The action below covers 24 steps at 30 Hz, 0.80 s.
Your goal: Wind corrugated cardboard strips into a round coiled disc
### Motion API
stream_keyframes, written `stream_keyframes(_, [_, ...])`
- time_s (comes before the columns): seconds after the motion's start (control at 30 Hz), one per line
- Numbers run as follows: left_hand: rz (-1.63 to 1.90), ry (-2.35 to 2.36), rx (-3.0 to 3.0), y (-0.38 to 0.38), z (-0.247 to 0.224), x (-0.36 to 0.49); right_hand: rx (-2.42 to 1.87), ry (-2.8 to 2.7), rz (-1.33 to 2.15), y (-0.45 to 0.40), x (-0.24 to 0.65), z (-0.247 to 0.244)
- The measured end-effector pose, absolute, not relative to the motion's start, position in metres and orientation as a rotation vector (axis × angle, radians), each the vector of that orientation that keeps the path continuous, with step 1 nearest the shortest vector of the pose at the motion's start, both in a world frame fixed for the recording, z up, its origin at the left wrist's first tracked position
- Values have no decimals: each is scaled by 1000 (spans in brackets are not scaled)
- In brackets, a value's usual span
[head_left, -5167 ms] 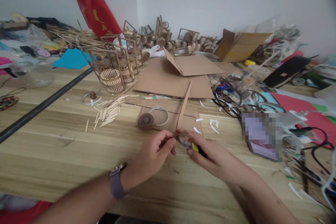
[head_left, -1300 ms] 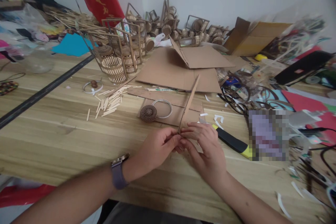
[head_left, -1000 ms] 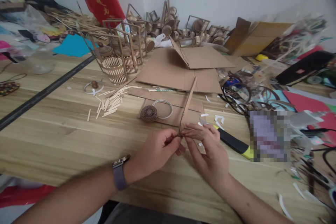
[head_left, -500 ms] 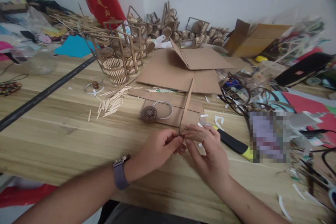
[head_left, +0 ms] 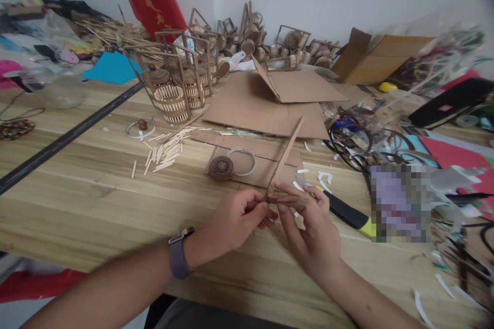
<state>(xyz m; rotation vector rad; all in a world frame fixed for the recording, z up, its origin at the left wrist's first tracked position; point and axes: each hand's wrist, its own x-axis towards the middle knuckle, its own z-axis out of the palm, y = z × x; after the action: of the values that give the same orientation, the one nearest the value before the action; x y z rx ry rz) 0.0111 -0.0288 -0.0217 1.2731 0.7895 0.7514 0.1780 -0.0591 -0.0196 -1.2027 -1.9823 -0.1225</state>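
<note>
A narrow brown cardboard strip (head_left: 287, 153) slants up and away from my fingertips, its near end between my two hands. With thumb and fingers closed, my left hand (head_left: 240, 218) pinches that end. My right hand (head_left: 314, 226) meets it from the other side, fingers pressed together on the strip; the exact contact is partly hidden. Just beyond the hands lie a coiled corrugated cardboard disc (head_left: 221, 168) and a pale ring (head_left: 254, 160), both on a flat cardboard piece (head_left: 257, 179). A utility knife (head_left: 343, 211) with a black and yellow handle rests right of my right hand.
Short wooden sticks (head_left: 168, 157) lie scattered at left, before small slatted baskets (head_left: 172, 105) with tall handles. Cardboard sheets (head_left: 247, 97) cover the back middle. Coiled dark strips (head_left: 349, 139) and paper scraps (head_left: 324, 179) clutter the right. A long black bar (head_left: 73, 133) crosses the left side.
The far end of the cardboard strip has swung to the right, so it leans more. My right hand has shifted slightly right and down; my left hand stays at the near end.
</note>
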Motion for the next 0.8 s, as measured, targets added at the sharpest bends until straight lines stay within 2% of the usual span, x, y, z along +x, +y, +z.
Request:
stream_keyframes(0.3, [718,729,1292,-29,-20,9,-1333,-1788,94,-59,183,-16])
stream_keyframes(0.8, [719,759,1286,-27,-29,12,-1185,-1996,-69,-58,181,-20])
